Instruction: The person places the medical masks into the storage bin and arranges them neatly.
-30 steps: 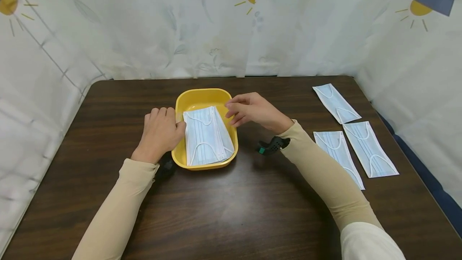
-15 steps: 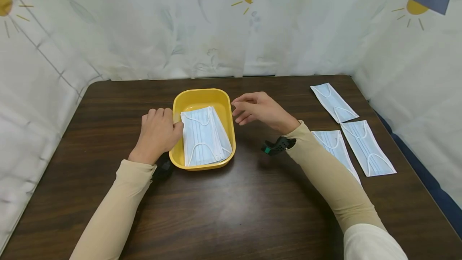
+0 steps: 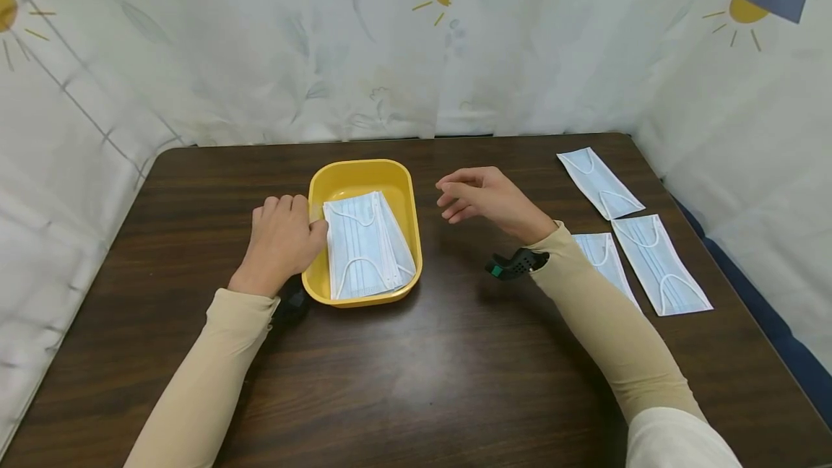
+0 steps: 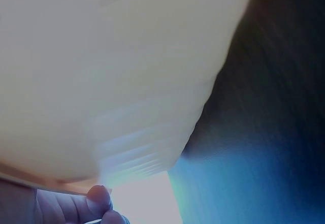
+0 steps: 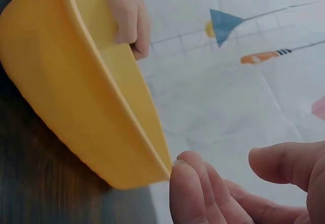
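A yellow plastic basin point(image 3: 364, 177) stands on the table left of centre, with several pale blue face masks point(image 3: 360, 248) stacked inside, their white ear loops on top. My left hand point(image 3: 278, 245) grips the basin's left rim, thumb on the inner side; in the left wrist view its fingertips point(image 4: 99, 197) show at the rim beside the blurred, pale basin wall. To the right of the basin hovers my right hand point(image 3: 489, 201), apart from it and holding nothing. In the right wrist view its thumb point(image 5: 284, 163) is spread away from loosely bent fingers.
Three face masks lie at the table's right: one at the back point(image 3: 601, 183), one in front of it point(image 3: 661, 266), and one point(image 3: 604, 255) partly hidden by the right sleeve. A patterned white curtain point(image 3: 325, 42) surrounds the brown table point(image 3: 390, 388).
My right hand has moved right, away from the basin's right rim. The left hand keeps its hold on the left rim. The whole view has shifted slightly.
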Action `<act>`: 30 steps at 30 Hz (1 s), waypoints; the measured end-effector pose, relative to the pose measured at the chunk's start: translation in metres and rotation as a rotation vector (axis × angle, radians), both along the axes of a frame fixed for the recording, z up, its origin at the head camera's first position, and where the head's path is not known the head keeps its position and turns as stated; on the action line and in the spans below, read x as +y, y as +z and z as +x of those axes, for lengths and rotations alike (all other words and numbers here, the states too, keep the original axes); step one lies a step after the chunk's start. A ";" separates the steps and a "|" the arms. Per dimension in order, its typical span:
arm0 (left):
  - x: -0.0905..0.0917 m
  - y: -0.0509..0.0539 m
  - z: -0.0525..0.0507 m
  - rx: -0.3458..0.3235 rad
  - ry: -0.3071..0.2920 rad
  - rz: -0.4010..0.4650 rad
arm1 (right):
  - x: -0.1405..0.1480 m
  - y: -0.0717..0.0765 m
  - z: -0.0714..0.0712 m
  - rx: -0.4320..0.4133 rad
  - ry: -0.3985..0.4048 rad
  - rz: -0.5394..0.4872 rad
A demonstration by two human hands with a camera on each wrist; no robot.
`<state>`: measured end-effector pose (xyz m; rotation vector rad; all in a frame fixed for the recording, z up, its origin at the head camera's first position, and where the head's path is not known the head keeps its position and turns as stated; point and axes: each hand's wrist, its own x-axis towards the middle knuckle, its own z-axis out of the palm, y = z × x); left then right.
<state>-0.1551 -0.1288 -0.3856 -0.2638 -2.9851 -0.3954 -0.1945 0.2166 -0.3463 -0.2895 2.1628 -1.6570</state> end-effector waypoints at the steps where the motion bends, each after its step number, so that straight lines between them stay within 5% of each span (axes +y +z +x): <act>1: 0.000 0.000 0.000 -0.001 0.001 0.000 | 0.001 0.000 0.000 0.001 -0.006 -0.001; 30: 0.001 0.001 -0.001 -0.007 0.007 -0.003 | 0.058 -0.010 0.008 0.045 -0.143 -0.003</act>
